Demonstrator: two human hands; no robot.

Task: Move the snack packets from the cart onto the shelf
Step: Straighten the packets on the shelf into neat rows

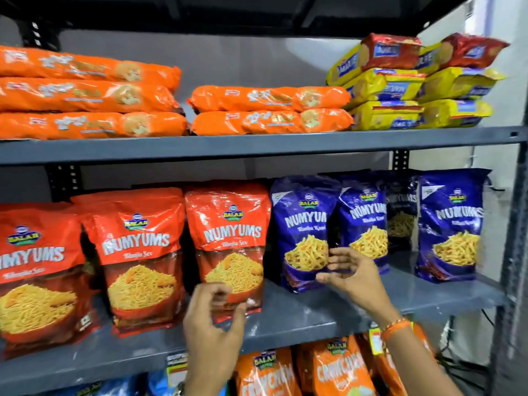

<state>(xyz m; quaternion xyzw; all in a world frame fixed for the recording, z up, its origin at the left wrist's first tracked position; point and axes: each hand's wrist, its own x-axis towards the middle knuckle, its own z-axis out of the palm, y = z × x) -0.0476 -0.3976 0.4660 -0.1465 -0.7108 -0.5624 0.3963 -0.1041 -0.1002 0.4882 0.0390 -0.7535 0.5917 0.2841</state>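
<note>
Red Numyums packets (228, 241) stand upright along the left of the grey middle shelf (285, 318), and blue Numyums packets (305, 232) stand along its right. My left hand (213, 324) hovers at the bottom edge of the rightmost red packet with fingers curled and apart, holding nothing. In front of the lower part of the leftmost blue packet is my right hand (351, 275), fingers spread and empty. The cart is out of view.
The upper shelf (257, 144) carries stacked orange biscuit rolls (268, 110) and yellow and red biscuit packs (400, 92). Orange Crunchem packets (337, 370) stand on the shelf below. A dark metal upright (514, 252) frames the right side.
</note>
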